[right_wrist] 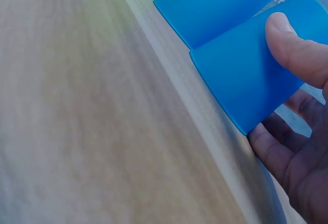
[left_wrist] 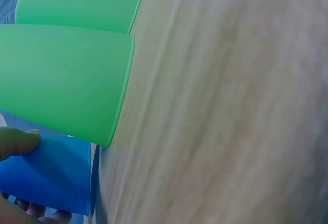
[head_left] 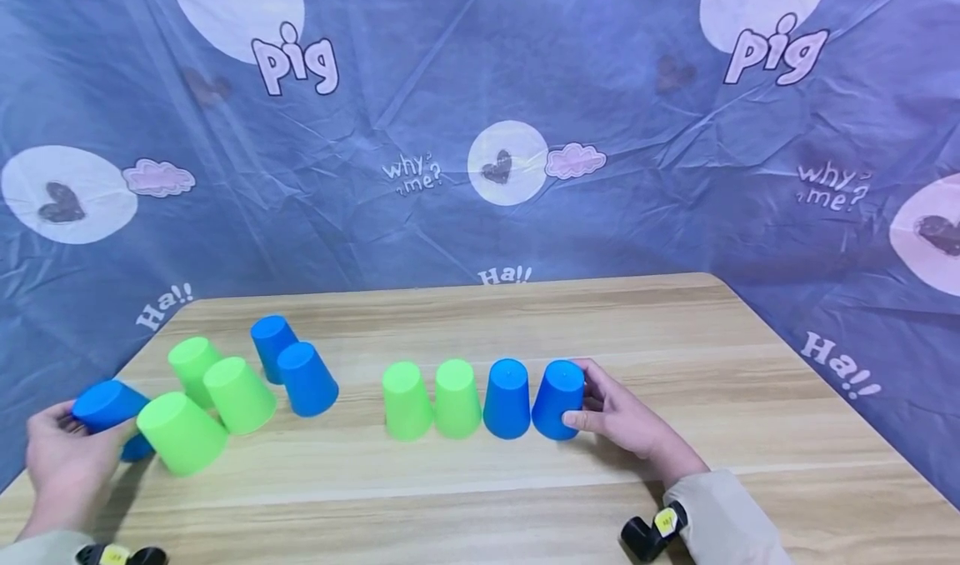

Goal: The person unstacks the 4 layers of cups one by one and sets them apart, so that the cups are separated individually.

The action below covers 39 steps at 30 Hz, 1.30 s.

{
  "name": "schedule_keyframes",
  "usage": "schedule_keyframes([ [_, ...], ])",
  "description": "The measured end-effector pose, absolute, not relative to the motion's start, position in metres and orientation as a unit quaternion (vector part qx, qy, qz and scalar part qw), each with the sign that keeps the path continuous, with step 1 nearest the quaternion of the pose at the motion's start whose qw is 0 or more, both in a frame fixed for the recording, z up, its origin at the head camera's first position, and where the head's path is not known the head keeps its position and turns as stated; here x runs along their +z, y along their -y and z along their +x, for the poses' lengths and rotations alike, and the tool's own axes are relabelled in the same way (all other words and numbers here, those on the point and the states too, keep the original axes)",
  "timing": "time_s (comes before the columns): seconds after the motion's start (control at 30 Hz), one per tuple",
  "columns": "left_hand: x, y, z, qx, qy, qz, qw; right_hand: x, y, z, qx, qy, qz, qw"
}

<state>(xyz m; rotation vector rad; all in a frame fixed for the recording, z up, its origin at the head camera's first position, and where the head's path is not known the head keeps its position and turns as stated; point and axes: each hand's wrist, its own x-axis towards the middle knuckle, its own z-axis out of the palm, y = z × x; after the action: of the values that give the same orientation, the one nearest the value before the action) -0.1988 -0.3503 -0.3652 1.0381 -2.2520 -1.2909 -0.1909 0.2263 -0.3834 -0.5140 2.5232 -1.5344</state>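
Note:
My left hand [head_left: 71, 465] grips an upside-down blue cup [head_left: 111, 408] at the far left, thumb on the near side and fingers behind. Close beside that cup stands a green cup [head_left: 182, 433], which hides part of it. In the left wrist view the blue cup [left_wrist: 48, 170] has its rim close over the table. At the right end of a row, my right hand [head_left: 618, 415] holds another upside-down blue cup [head_left: 558, 400] between thumb and fingers. Its neighbour is a second blue cup [head_left: 507, 400], overlapping it in the right wrist view.
Two green cups, one at the end [head_left: 407, 402] and one inner [head_left: 457, 400], continue the row leftward. Behind the left hand's cup stand two more green cups [head_left: 238, 397] and two blue cups [head_left: 308, 380]. A wooden table [head_left: 480, 507] lies below, with a blue printed cloth [head_left: 420, 232] behind.

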Motion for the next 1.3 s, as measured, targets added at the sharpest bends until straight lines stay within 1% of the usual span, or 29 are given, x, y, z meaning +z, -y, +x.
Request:
schedule_keyframes([
  [0.57, -0.366, 0.349, -0.197, -0.45, 0.804, 0.351, 0.164, -0.384, -0.228, -0.19, -0.517, -0.835, -0.175, 0.072],
  [0.8, -0.369, 0.351, -0.194, -0.431, 0.821, 0.343, 0.151, -0.385, -0.228, -0.191, -0.516, -0.836, -0.172, 0.07],
  [0.87, -0.372, 0.357, -0.194, -0.424, 0.821, 0.342, 0.168, -0.385, -0.228, -0.191, -0.516, -0.836, -0.172, 0.07],
  [1.07, -0.378, 0.371, -0.195, -0.433, 0.793, 0.35, 0.247, -0.385, -0.227, -0.191, -0.517, -0.836, -0.17, 0.072],
  [1.3, -0.394, 0.399, -0.203, -0.449, 0.776, 0.298, 0.327, -0.385, -0.227, -0.19, -0.518, -0.835, -0.17, 0.072],
])
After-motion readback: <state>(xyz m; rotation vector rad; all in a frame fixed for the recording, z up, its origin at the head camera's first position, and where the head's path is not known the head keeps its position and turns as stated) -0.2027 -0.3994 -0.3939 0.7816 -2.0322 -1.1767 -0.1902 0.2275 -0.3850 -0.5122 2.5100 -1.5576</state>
